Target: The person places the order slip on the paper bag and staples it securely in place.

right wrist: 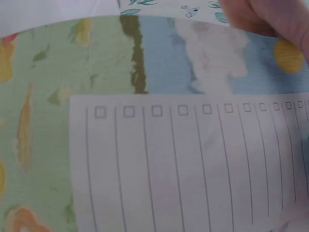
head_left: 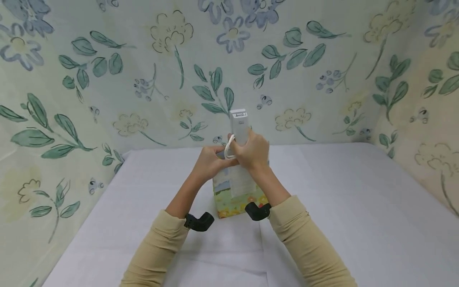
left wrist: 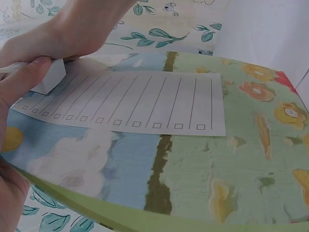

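My right hand (head_left: 254, 151) grips a white oblong device (head_left: 239, 123) upright, a slot-like opening showing at its top end. A white cord loop (head_left: 228, 149) hangs beside it. Beneath stands a painted board (head_left: 224, 201) with a sky and flower meadow. On the board lies a strip of lined paper (left wrist: 145, 106) with a row of small checkboxes. My left hand (head_left: 209, 162) holds the board's upper left edge; in the left wrist view its thumb lies against the white device (left wrist: 50, 79), other fingers at the board's edge. The right hand's fingertips are mostly hidden.
A white cloth (head_left: 154, 191) covers the table under the board. Floral fabric (head_left: 143, 79) hangs behind and at both sides. Black cameras (head_left: 201, 222) sit on both wrists, by the tan sleeves (head_left: 154, 247).
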`<state>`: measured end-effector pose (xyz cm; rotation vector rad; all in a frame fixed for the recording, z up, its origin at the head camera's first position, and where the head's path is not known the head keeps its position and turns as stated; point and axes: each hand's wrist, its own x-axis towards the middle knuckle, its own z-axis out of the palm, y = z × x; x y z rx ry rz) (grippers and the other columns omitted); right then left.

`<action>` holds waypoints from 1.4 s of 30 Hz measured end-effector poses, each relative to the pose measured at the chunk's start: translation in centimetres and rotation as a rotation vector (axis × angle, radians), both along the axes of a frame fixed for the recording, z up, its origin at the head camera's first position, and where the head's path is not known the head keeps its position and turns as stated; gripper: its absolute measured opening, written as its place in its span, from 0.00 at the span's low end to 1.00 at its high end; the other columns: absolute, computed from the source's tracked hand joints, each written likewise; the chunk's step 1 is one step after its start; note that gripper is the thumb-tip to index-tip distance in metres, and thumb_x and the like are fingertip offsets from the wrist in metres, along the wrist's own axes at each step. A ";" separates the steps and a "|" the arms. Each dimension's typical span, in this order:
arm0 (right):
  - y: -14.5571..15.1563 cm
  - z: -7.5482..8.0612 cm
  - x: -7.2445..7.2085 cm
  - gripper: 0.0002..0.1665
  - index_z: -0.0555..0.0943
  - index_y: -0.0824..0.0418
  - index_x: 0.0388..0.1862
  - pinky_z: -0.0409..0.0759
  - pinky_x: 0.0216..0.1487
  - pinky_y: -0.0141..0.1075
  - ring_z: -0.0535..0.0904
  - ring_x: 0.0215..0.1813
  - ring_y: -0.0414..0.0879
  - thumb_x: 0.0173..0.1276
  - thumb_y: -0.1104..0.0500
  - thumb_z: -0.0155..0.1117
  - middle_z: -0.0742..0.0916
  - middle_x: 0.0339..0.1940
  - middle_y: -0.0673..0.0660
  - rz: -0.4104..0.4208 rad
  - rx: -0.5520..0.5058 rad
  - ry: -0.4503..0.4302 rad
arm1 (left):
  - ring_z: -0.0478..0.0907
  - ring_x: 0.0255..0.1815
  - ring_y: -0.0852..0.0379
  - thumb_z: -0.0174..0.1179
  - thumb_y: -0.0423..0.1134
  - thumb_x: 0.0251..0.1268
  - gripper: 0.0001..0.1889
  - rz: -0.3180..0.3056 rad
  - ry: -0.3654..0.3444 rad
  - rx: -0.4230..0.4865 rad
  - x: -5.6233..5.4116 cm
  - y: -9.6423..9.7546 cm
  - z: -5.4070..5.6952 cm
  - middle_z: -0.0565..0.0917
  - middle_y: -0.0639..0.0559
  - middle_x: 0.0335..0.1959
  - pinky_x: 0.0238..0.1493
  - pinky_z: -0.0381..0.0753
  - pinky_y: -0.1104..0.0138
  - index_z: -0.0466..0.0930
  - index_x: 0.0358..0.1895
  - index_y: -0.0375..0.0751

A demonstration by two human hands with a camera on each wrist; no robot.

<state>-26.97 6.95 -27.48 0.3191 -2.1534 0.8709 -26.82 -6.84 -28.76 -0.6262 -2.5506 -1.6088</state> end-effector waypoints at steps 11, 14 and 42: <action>0.0 -0.1 0.3 0.26 0.70 0.62 0.18 0.59 0.15 0.34 0.66 0.13 0.46 0.56 0.40 0.47 0.76 0.08 0.56 0.002 0.015 0.031 | 0.84 0.37 0.53 0.67 0.42 0.51 0.19 -0.026 -0.027 0.032 0.3 -0.5 -0.3 0.85 0.44 0.41 0.38 0.81 0.64 0.81 0.47 0.42; -0.1 -0.1 0.2 0.27 0.70 0.63 0.17 0.58 0.15 0.34 0.66 0.12 0.47 0.56 0.40 0.47 0.76 0.08 0.57 0.000 0.007 0.047 | 0.84 0.37 0.52 0.66 0.41 0.51 0.18 -0.037 0.009 0.061 0.3 -0.4 -0.5 0.85 0.44 0.42 0.38 0.81 0.64 0.81 0.47 0.41; 0.7 2.3 2.2 0.33 0.72 0.58 0.45 0.68 0.23 0.36 0.76 0.27 0.50 0.59 0.31 0.49 0.83 0.27 0.59 0.028 0.109 -0.405 | 0.82 0.44 0.52 0.61 0.43 0.58 0.19 -0.051 0.043 -0.075 -0.4 -1.6 0.1 0.83 0.45 0.46 0.43 0.80 0.62 0.79 0.52 0.41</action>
